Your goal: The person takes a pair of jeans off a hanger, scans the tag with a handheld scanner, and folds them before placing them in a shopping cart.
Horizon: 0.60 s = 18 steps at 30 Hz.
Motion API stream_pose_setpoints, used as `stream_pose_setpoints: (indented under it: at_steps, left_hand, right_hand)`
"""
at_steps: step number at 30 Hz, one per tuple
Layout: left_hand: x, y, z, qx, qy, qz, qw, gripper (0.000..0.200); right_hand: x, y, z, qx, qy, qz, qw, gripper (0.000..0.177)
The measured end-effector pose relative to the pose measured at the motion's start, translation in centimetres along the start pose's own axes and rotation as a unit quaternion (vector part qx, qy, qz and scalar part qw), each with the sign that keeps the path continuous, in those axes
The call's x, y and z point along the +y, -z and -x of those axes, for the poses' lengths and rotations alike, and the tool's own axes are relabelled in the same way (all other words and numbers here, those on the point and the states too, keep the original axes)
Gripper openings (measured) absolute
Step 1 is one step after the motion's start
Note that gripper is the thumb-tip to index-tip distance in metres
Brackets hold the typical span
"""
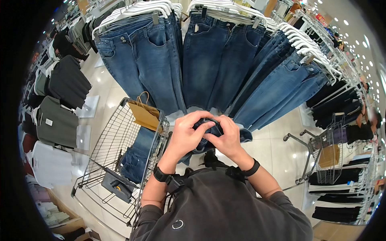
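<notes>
In front of my chest, my left hand (185, 131) and my right hand (227, 135) grip a bunched pair of dark blue jeans (245, 135) from both sides. My fingers curl round the denim, and the thumbs meet near the middle over a fold. Much of the garment is hidden behind my hands. Just beyond them hang several pairs of jeans (219, 60) on white hangers (231, 10). To the left, a wire shopping cart (105, 132) carries folded jeans (138, 162) and a brown paper bag (145, 116).
A second shopping cart (327, 160) with a paper bag stands at the right, with a person (364, 128) close by. Racks of shirts (58, 124) line the left side. Dark trousers (335, 102) hang on the right. Pale floor tiles (273, 160) show between the racks.
</notes>
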State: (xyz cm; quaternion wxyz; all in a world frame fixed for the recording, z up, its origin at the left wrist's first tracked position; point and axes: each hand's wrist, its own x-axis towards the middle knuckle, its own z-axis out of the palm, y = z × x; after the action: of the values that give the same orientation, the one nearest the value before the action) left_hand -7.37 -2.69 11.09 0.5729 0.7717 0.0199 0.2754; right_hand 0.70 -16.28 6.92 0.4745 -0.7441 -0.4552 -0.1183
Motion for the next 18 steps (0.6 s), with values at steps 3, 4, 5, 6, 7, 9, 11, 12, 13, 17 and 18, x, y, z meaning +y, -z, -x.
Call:
stream_pose_setpoints:
  at_steps: [3,4,5,6,7,9,11,12,13,17,18]
  left_hand:
    - [-1.6,0.6,0.3,-0.021,-0.019,0.003,1.000,0.036]
    - [-1.7,0.7,0.5,-0.016,-0.029,0.028,0.999,0.044]
    - [-1.5,0.7,0.5,-0.012,-0.039,0.052,0.998,0.052]
    - [-1.5,0.7,0.6,-0.009,-0.050,0.077,0.996,0.060]
    - [-2.1,1.1,0.8,-0.037,-0.050,0.004,0.998,0.076]
    - [-3.1,0.5,1.7,-0.033,-0.015,-0.008,0.999,0.076]
    - [-4.5,-0.4,2.7,-0.038,0.019,-0.005,0.999,0.071]
    - [-5.7,-0.7,3.1,-0.055,0.034,0.009,0.998,0.068]
    - [-6.7,-0.8,3.5,-0.072,0.048,0.023,0.996,0.066]
    - [-7.3,-1.8,3.7,-0.106,0.009,-0.047,0.993,0.051]
    - [-7.7,-2.0,3.7,-0.123,0.011,-0.060,0.991,0.050]
  right_hand:
    - [0.0,0.7,-0.6,0.004,0.048,0.040,0.998,0.033]
    - [-0.1,1.1,-1.0,0.005,0.072,0.051,0.996,0.030]
    - [-0.4,1.8,-1.4,0.011,0.091,0.039,0.995,0.024]
    - [-0.4,2.3,-1.8,0.006,0.104,0.043,0.994,0.021]
    - [-0.6,2.9,-2.3,0.008,0.113,0.047,0.992,0.020]
    - [-0.9,4.5,-3.3,0.013,0.146,0.057,0.987,0.019]
    - [-1.5,6.4,-4.2,0.018,0.170,0.087,0.981,0.019]
    - [-1.7,7.3,-4.7,0.019,0.181,0.109,0.977,0.019]
    - [-2.2,8.3,-5.1,0.013,0.185,0.157,0.970,0.020]
    - [-3.4,11.3,-6.2,0.002,0.212,0.236,0.948,0.024]
    - [-3.5,11.8,-6.2,0.011,0.219,0.242,0.945,0.025]
